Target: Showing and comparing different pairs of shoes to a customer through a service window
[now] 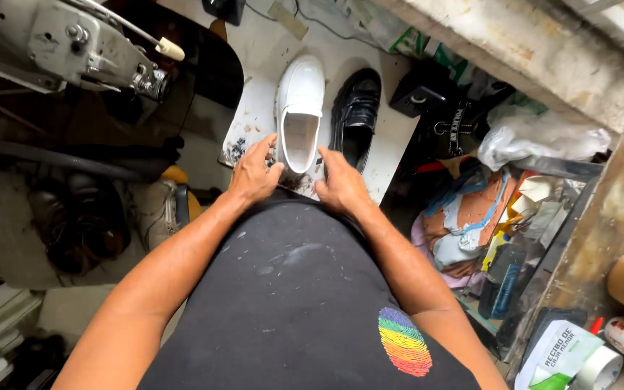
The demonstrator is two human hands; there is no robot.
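Viewed from above, over a black shirt [290,289] bearing a rainbow fingerprint print at lower right.

Sewing machine [74,43]: grey metal, upper left, beyond the left edge of the surface, well apart from both hands.

Surface [254,108]: white, paint-stained, narrow, running from the near edge at the waist to the far edge at top. Dark speckling along the near left corner.

White shoe [300,108]: glossy, standing upright on its sole at the middle of the surface, toe toward the far edge, heel opening toward the near edge.

Black shoe [356,115]: glossy, standing upright just beside the white shoe on its right, nearer the right edge of the surface, same orientation. Shoes close together; contact between them cannot be told.

Plastic bag [536,133]: crumpled, translucent white, beyond the right edge, atop a heap of rags and scraps.

Left hand [254,173]: fingers spread and curved, resting at the near edge, fingertips against the left side of the white shoe's heel. Nothing pinched.

Right hand [341,184]: fingers loosely spread and bent, at the near edge, on the right side of the white shoe's heel, just below the black shoe's heel. Exact contact with either shoe cannot be told.

Tape roll [601,368]: pale, lower right corner of view, well apart from the hands.
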